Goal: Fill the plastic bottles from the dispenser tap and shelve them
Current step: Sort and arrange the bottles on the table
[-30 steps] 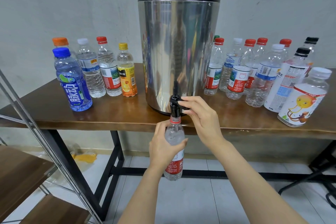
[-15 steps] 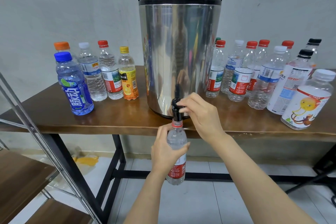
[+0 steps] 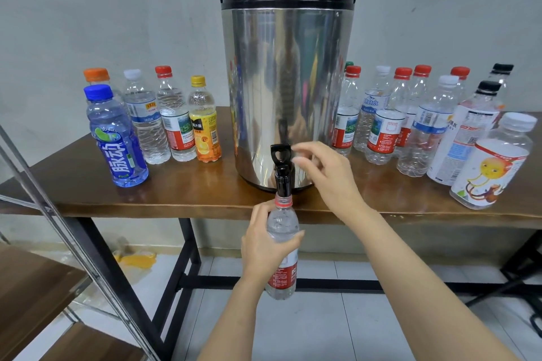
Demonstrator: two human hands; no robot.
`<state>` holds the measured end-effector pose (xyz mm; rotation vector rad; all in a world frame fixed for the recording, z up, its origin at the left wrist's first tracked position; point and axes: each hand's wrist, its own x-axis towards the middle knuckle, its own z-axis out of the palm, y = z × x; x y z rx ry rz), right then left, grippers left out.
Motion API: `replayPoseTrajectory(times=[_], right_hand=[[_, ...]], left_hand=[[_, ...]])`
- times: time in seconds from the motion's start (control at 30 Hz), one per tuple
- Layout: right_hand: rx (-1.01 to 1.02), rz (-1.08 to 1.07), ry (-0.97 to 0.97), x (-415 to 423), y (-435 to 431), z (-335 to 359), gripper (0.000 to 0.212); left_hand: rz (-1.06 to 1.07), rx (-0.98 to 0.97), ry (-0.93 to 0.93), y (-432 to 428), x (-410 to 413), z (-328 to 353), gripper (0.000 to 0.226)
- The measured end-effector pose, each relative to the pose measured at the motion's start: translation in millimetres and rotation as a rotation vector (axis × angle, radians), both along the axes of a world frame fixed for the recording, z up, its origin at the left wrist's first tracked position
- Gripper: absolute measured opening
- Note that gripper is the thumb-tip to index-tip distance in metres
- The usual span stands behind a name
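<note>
The right hand [image 3: 325, 176] has let go of the tap lever [image 3: 280, 152].

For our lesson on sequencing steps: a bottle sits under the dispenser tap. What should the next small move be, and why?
Probably lower the bottle straight down, clear of the spout. The left hand grips it, its neck meets the spout, water seems to reach its shoulder, and the right hand sits open beside the upright lever, not pressing it.

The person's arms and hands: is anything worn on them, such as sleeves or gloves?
No. The left hand and right hand are ungloved, no ring or watch visible; the left forearm and right forearm are bare down to the picture's edge.
</note>
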<state>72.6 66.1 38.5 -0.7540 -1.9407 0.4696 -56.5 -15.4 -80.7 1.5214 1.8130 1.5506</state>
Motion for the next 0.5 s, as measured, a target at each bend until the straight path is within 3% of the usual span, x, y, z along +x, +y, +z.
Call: replayPoseTrajectory(times=[0.07, 0.17, 0.27, 0.5], right_hand=[[-0.015, -0.163, -0.082, 23, 7, -21, 0.019], [-0.083, -0.384, -0.386, 51, 14, -47, 0.029], [-0.184, -0.406, -0.595, 61, 15, -56, 0.038], [-0.183, -0.320, -0.569, 62, 12, -61, 0.033]], left_hand=[[-0.001, -0.007, -0.004, 0, 0, 0, 0.059], [-0.007, -0.018, -0.003, -1, -1, 0, 0.061], [-0.016, -0.028, 0.022, -3, -1, 3, 0.066], [-0.032, -0.039, 0.107, -21, -3, -2, 0.065]])
